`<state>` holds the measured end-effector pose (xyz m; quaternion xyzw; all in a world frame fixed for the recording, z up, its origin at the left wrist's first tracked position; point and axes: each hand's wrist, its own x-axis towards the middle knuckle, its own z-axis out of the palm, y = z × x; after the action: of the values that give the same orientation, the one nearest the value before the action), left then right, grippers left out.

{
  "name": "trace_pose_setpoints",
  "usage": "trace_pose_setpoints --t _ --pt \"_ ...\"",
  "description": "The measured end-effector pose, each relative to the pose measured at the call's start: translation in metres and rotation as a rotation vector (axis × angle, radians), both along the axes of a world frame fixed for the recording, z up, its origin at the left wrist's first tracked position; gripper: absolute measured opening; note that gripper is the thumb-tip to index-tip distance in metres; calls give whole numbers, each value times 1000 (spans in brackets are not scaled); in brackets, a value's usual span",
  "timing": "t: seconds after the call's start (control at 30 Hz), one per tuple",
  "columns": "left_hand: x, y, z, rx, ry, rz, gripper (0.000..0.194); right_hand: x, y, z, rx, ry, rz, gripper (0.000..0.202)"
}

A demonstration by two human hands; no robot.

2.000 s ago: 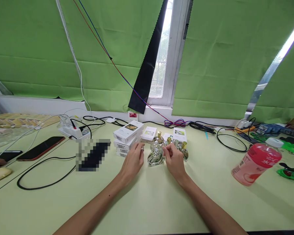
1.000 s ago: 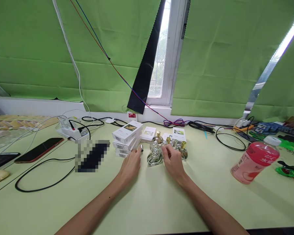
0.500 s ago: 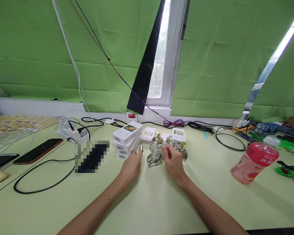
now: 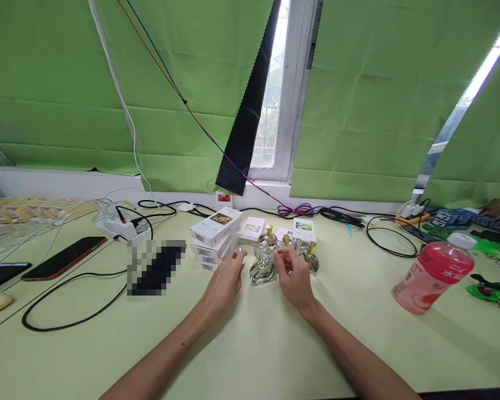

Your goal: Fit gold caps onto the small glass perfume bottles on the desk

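Observation:
My left hand (image 4: 227, 275) is closed on a small silver cap (image 4: 239, 250), right beside a stack of white boxes (image 4: 210, 228). My right hand (image 4: 294, 275) has its fingers pinched together at the glass bottles; whatever lies between the fingertips is too small to make out. A clear glass bottle (image 4: 262, 271) lies between the two hands. More glass bottles with gold caps (image 4: 269, 229) stand close behind, partly hidden by my right hand. White boxes with pictures (image 4: 252, 226) lie behind the bottles.
A pink drink bottle (image 4: 433, 275) stands at the right. Phones (image 4: 64, 258), a power strip (image 4: 123, 228) and a black cable loop lie at the left. Black cables (image 4: 341, 215) run along the wall, and green objects (image 4: 487, 293) lie far right.
My left hand has turned slightly, and the silver cap in its fingers is now more covered. My right hand has shifted slightly left at the bottles.

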<state>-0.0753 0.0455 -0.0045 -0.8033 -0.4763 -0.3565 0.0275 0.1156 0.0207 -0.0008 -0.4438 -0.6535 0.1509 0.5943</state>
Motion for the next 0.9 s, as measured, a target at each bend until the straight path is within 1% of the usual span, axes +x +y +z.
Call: trace_pose_setpoints --t 0.07,0.17,0.3,0.4,0.5,0.6,0.77,0.9 --pt "4 -2 9 9 19 -24 25 -1 -1 0 1 6 32 17" --pt "8 -6 18 57 -24 -28 19 -1 -1 0 -5 8 90 18" --pt "10 -12 22 133 -100 -55 15 -3 -2 -2 -9 -30 169 18" --pt "12 -16 23 206 -155 -106 14 -3 -2 -3 -10 -74 196 19" --pt "14 -19 23 276 -218 -177 16 -4 -2 -4 -11 -117 193 24" --pt "16 -22 20 306 -266 -245 21 -4 -3 -3 -32 -143 213 24" --pt "16 -24 13 290 -290 -349 29 -6 -7 1 -54 -162 252 26" --pt "16 -23 9 246 -312 -397 31 -7 -11 6 -80 -155 287 32"
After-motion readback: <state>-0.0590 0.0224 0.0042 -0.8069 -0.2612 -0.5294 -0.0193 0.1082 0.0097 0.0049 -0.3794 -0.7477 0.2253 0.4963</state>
